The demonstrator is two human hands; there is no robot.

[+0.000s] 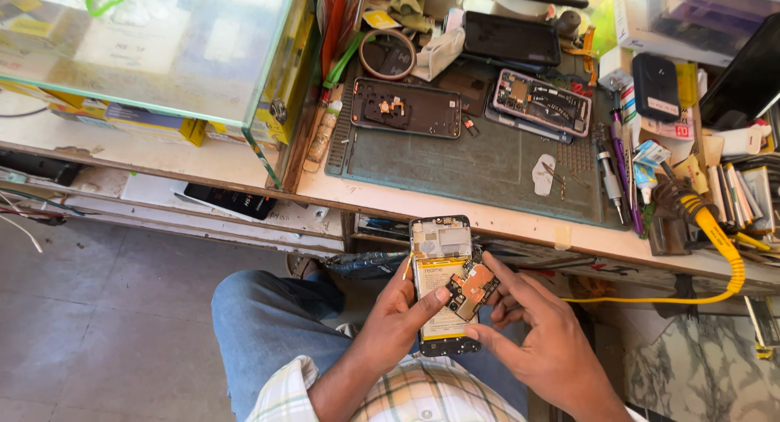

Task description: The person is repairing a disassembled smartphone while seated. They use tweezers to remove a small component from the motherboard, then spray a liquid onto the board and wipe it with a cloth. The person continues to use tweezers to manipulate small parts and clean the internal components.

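Left hand (396, 318) cradles an opened black smartphone with its back off and pale battery exposed (439, 285), fingers wrapped round its left edge, thumb on the battery, held above the lap. Right hand (543, 334) pinches a small orange-brown circuit board (470, 289) against the phone's right side. Beyond, a grey-green work mat (487, 166) lies on the bench.

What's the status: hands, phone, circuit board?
Left hand grips opened phone. Right hand pinches circuit board over its battery. Nothing between them.

An opened phone (439, 285) rests in the left hand (396, 318), its thumb across the battery; the right hand (536, 334) pinches a small circuit board (470, 289) between its fingertips, just above the phone.
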